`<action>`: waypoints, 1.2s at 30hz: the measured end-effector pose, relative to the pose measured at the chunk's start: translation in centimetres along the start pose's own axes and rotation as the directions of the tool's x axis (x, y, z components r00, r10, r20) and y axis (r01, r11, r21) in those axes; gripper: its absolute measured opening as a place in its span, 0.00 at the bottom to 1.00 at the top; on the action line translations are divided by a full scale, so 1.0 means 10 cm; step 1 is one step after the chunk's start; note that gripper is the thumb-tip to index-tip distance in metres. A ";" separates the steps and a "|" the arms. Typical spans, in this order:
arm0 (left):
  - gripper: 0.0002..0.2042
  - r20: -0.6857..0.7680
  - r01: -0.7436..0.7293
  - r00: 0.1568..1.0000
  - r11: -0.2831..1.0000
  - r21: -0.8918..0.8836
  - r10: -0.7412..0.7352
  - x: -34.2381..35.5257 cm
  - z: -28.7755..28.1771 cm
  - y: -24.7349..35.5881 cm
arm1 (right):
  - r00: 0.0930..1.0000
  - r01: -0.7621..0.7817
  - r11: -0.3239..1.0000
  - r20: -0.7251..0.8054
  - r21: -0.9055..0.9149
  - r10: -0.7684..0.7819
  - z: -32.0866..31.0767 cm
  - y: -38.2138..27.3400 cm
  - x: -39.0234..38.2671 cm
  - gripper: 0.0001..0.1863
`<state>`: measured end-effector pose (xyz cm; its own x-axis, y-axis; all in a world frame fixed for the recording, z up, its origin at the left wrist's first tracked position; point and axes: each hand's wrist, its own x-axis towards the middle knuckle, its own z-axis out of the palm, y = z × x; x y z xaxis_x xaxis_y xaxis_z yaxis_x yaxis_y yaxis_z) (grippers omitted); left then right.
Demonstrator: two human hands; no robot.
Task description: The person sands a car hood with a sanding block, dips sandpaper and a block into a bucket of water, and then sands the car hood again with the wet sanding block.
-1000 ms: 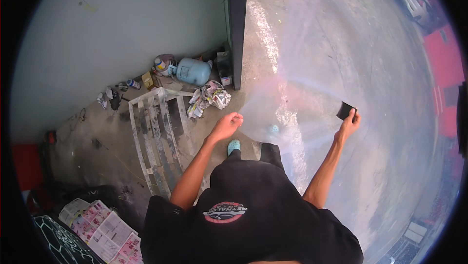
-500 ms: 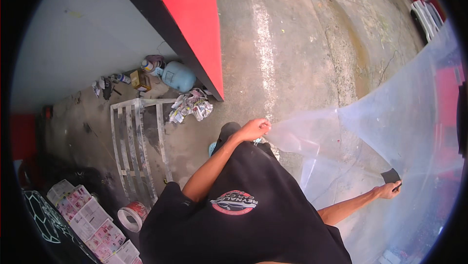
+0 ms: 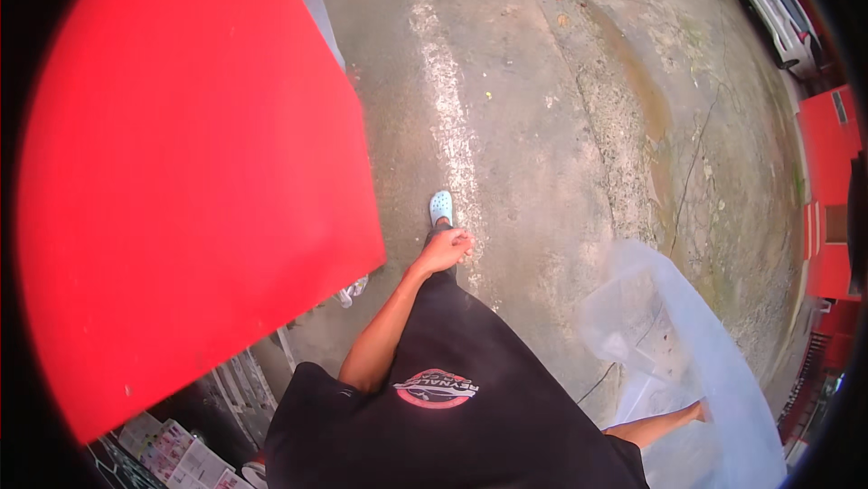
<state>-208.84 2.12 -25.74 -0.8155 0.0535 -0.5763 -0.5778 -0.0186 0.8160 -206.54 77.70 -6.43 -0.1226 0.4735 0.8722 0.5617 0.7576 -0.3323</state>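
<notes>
1. Hanging by the person's right side is a big clear plastic sheet (image 3: 734,376), see-through and a bit milky, with folds and a wavy edge, over the gray floor (image 3: 524,155).
2. The right hand (image 3: 694,411) is out to the side, right at the sheet. The plastic hides its fingers, so I cannot tell how far open it is or what it has hold of.
3. The left hand (image 3: 445,251) is in front of the body, over the dark pants, with its fingers curled in. I cannot tell if something thin is inside it.
4. Just past the left hand is one light blue shoe (image 3: 440,207) with little holes, beside a rough white line (image 3: 443,91) on the floor.
5. The person wears a black shirt (image 3: 515,380) with a round red and white picture (image 3: 436,388) on it.
6. A big flat red panel (image 3: 208,173) fills the left side. Below its edge are pale metal bars (image 3: 242,391), and near the bottom corner lie sheets of newspaper (image 3: 188,460).
7. Far off at the top right is a white car (image 3: 782,23), near red walls (image 3: 830,145).
</notes>
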 end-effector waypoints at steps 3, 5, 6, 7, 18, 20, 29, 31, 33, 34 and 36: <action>0.12 -0.114 -0.185 0.974 0.976 0.115 0.198 0.67 -0.30 0.26 | 0.964 -0.116 0.990 0.249 0.076 0.093 0.44 -0.73 -1.07 0.20; 0.12 -0.125 -0.286 0.944 0.946 0.156 0.306 0.99 -0.51 0.82 | 0.835 -0.281 0.954 0.518 0.106 0.189 0.71 -1.30 -1.95 0.19; 0.12 -0.125 -0.281 0.949 0.956 0.085 0.290 1.15 -0.60 1.13 | 0.737 -0.344 0.935 0.643 0.090 0.209 0.83 -1.60 -2.30 0.19; 0.12 -0.124 -0.274 0.953 0.961 0.023 0.275 1.29 -0.71 1.38 | 0.617 -0.421 0.905 0.751 0.065 0.234 0.95 -1.90 -2.66 0.19; 0.13 -0.096 -0.185 0.974 0.961 0.205 0.208 3.62 -2.06 2.38 | -0.424 -0.593 0.481 0.758 -0.646 0.496 2.03 -3.43 -5.32 0.17; 0.15 -0.252 0.032 0.960 0.852 0.522 0.119 3.84 -2.57 1.83 | -0.476 -0.576 0.403 0.693 -0.711 0.542 2.65 -3.35 -5.73 0.17; 0.15 -0.414 0.616 0.605 0.729 -0.299 -0.681 3.70 -3.02 0.58 | -0.175 -0.433 0.897 0.967 0.093 -0.185 5.53 -7.81 -4.22 0.09; 0.16 -0.415 0.603 0.579 0.712 -0.360 -0.701 3.76 -2.94 0.45 | -0.179 -0.400 0.881 0.921 0.254 -0.347 5.84 -8.86 -4.15 0.09; 0.13 -0.362 0.534 0.515 0.621 -0.574 -0.777 3.95 -2.83 0.17 | -0.165 -0.436 0.807 0.846 0.399 -0.508 5.97 -9.78 -4.24 0.11; 0.13 -0.361 0.519 0.514 0.617 -0.592 -0.778 4.09 -2.89 0.21 | -0.173 -0.431 0.794 0.825 0.428 -0.538 6.07 -10.15 -4.35 0.10; 0.14 -0.334 0.457 0.604 0.657 -0.599 -0.724 4.41 -3.08 0.36 | -0.163 -0.386 0.771 0.785 0.506 -0.597 6.24 -10.74 -4.67 0.10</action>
<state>-247.87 -26.32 -49.63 -0.0853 -0.2872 -0.9541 -0.7722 -0.5861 0.2455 -312.23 2.27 -33.86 -0.9581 -0.1768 -0.2255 0.0662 0.6292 -0.7744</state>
